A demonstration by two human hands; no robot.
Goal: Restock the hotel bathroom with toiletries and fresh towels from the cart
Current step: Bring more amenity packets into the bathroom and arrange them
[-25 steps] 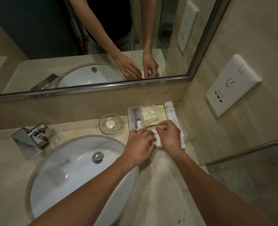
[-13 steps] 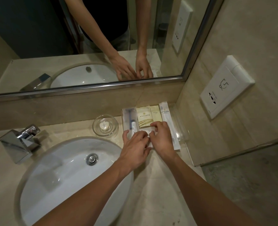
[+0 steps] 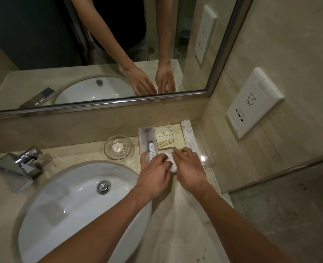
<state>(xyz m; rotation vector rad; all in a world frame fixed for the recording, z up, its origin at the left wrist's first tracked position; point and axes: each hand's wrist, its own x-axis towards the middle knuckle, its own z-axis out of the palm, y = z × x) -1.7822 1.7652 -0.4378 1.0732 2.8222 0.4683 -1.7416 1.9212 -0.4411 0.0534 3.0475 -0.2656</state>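
Glossy white ceramic basin (image 3: pixel 65 202), polished chrome tap (image 3: pixel 18 168), clear glass dish (image 3: pixel 119 149), veined stone counter (image 3: pixel 175 234)

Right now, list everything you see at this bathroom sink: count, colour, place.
counter: one, beige, under everything
basin: one, white, counter's left
drain: one, chrome, basin's bottom
faucet: one, chrome, left of basin
glass dish: one, clear, behind basin
soap: one, white, in dish
tray: one, clear, counter's back right
toothbrush packet: one, clear, tray's left
sachets: two, cream, tray's middle
long packet: one, white, tray's right
small packet: one, white, under both hands
mirror: one, metal-framed, above counter
socket plate: one, white, right wall
left hand: one, bare, on small packet
right hand: one, bare, on small packet
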